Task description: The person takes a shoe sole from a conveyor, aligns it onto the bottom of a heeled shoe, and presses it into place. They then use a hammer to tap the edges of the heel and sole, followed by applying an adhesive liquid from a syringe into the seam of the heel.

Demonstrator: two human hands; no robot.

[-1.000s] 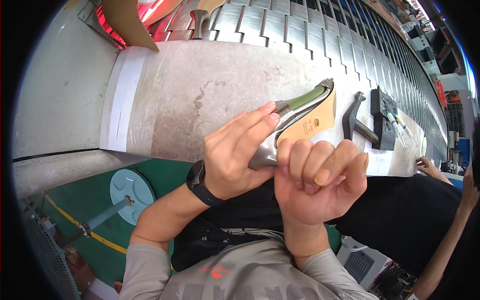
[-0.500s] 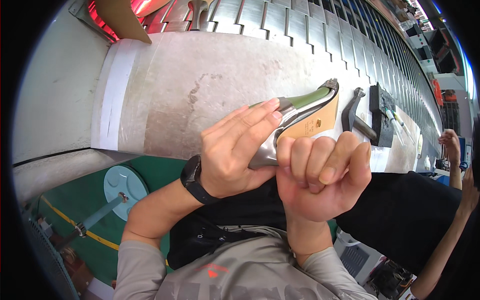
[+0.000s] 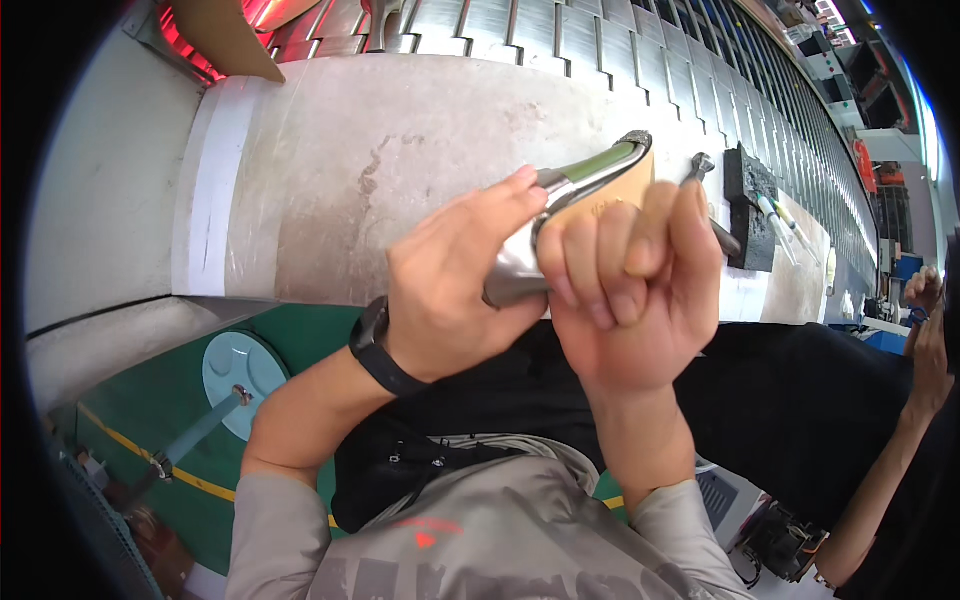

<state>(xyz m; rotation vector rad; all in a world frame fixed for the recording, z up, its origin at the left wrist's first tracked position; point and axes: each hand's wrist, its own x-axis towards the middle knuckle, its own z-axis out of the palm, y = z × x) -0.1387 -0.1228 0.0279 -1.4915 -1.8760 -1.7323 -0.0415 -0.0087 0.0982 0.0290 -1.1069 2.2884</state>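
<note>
A shoe (image 3: 610,160) with a green and silver upper and a tan insole is held slanted above the worktop, its rough dark tip pointing away to the right. My left hand (image 3: 445,255) wraps round its silver near end, fingers over the top and thumb underneath. My right hand (image 3: 635,310) is closed, palm toward me, with its curled fingers against the shoe's near side. They hide much of the tan insole. Whether those fingers pinch something small is hidden.
Right of the shoe, a hammer (image 3: 725,238), partly covered by my right hand, lies beside a black block (image 3: 750,185) and some pen-like tools (image 3: 775,220). Beyond the pale worktop (image 3: 300,160) runs a metal slat conveyor (image 3: 540,35). Another person's hand (image 3: 932,350) shows far right.
My right hand has moved up and away from me, tilting its fingers over the shoe and covering more of the insole. The left hand keeps its hold. The whole view has shifted slightly.
</note>
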